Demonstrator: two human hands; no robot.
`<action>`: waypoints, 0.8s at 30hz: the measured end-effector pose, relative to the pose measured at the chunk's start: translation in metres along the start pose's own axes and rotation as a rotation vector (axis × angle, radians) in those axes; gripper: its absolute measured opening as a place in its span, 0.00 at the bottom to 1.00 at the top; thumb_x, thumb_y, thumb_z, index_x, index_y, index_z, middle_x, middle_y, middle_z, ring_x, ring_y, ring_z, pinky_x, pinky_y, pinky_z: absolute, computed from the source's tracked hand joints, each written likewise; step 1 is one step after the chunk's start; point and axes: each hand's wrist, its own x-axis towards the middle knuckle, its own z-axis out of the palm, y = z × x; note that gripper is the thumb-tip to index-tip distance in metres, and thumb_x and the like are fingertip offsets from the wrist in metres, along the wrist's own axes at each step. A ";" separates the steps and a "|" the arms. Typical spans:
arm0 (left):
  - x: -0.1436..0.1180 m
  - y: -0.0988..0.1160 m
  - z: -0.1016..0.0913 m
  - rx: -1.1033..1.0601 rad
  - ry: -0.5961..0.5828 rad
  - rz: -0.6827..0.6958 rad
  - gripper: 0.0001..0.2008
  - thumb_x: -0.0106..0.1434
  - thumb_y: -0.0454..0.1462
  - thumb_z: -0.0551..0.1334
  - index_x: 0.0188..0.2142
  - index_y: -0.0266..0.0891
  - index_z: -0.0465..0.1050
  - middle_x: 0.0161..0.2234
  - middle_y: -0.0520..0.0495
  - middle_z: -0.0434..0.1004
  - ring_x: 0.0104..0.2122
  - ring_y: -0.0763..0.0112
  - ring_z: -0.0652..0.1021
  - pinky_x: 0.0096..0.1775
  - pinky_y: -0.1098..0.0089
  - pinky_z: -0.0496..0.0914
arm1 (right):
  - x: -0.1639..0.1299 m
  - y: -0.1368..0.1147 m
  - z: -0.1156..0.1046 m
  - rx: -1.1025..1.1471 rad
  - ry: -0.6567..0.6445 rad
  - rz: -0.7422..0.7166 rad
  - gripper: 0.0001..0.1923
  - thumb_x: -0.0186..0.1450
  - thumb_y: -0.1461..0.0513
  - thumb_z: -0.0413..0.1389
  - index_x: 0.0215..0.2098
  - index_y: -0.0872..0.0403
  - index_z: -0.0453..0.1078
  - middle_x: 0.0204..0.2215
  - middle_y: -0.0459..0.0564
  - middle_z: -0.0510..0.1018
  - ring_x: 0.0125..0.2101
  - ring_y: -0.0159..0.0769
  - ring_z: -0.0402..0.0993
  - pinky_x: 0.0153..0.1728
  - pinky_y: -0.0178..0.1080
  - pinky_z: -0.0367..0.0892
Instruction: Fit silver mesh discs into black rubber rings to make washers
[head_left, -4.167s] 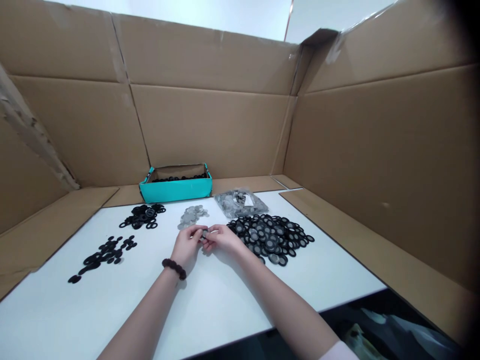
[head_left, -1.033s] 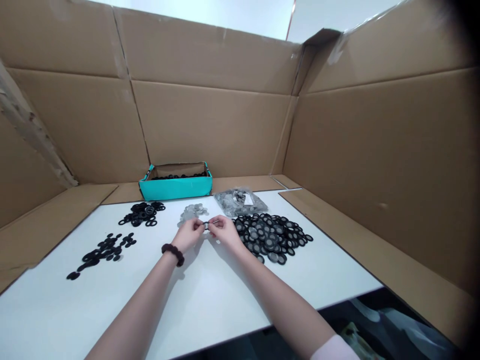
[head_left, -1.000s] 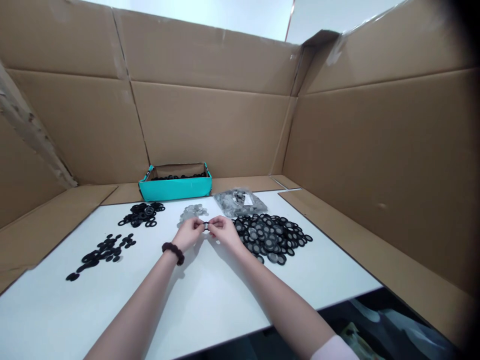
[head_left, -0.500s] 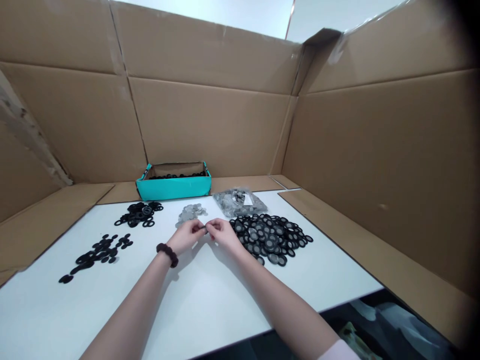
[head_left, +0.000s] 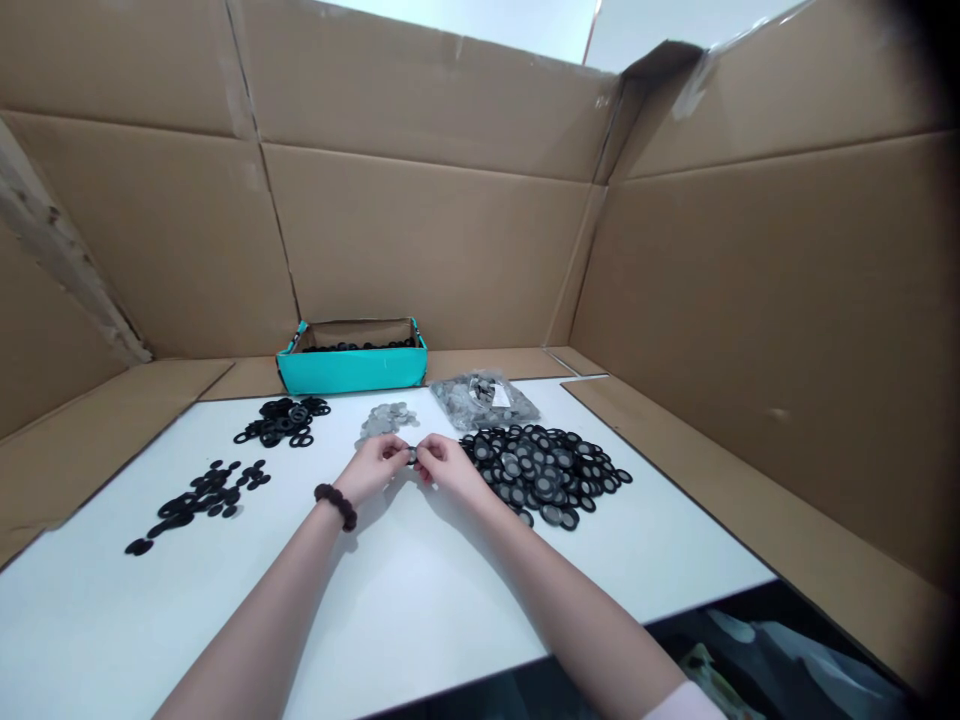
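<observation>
Between my two hands a small black ring with a grey centre (head_left: 412,456) is pinched above the white table. My left hand (head_left: 375,466), with a dark scrunchie (head_left: 337,506) on its wrist, has its fingertips closed on the ring's left side. From the right, my right hand (head_left: 445,468) grips the same ring, its fingers partly covering it. Just behind the hands lies a small pile of translucent grey discs (head_left: 386,420). A large heap of black rings with grey centres (head_left: 546,474) spreads beside my right hand.
Black rings (head_left: 283,421) and small black discs (head_left: 206,493) lie in piles on the left. A turquoise box (head_left: 352,370) with black pieces inside stands at the back, near a clear bag of grey discs (head_left: 483,401). Cardboard walls (head_left: 435,240) enclose the white table (head_left: 405,610).
The ring between my fingers has turned, so its grey centre now shows towards me. Both hands stay almost in place; the whole view has shifted slightly.
</observation>
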 end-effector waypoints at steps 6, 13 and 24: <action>0.002 -0.002 0.005 0.143 0.088 0.040 0.07 0.54 0.38 0.54 0.21 0.40 0.61 0.20 0.52 0.64 0.24 0.69 0.66 0.29 0.69 0.59 | -0.001 0.002 0.001 -0.073 0.020 -0.085 0.05 0.56 0.65 0.51 0.22 0.56 0.63 0.16 0.43 0.69 0.17 0.26 0.63 0.21 0.30 0.59; -0.002 0.002 0.013 0.049 0.178 -0.022 0.07 0.55 0.37 0.52 0.22 0.40 0.60 0.21 0.51 0.64 0.24 0.71 0.67 0.29 0.69 0.61 | -0.004 0.000 0.003 -0.080 0.105 -0.148 0.07 0.56 0.62 0.53 0.22 0.56 0.65 0.16 0.45 0.70 0.17 0.27 0.64 0.21 0.31 0.60; -0.002 0.001 0.012 -0.007 0.066 -0.060 0.05 0.53 0.38 0.55 0.25 0.38 0.63 0.20 0.54 0.64 0.20 0.73 0.66 0.23 0.72 0.59 | 0.000 -0.007 -0.002 0.147 0.085 -0.076 0.03 0.51 0.65 0.55 0.23 0.58 0.70 0.13 0.42 0.69 0.16 0.25 0.63 0.20 0.29 0.62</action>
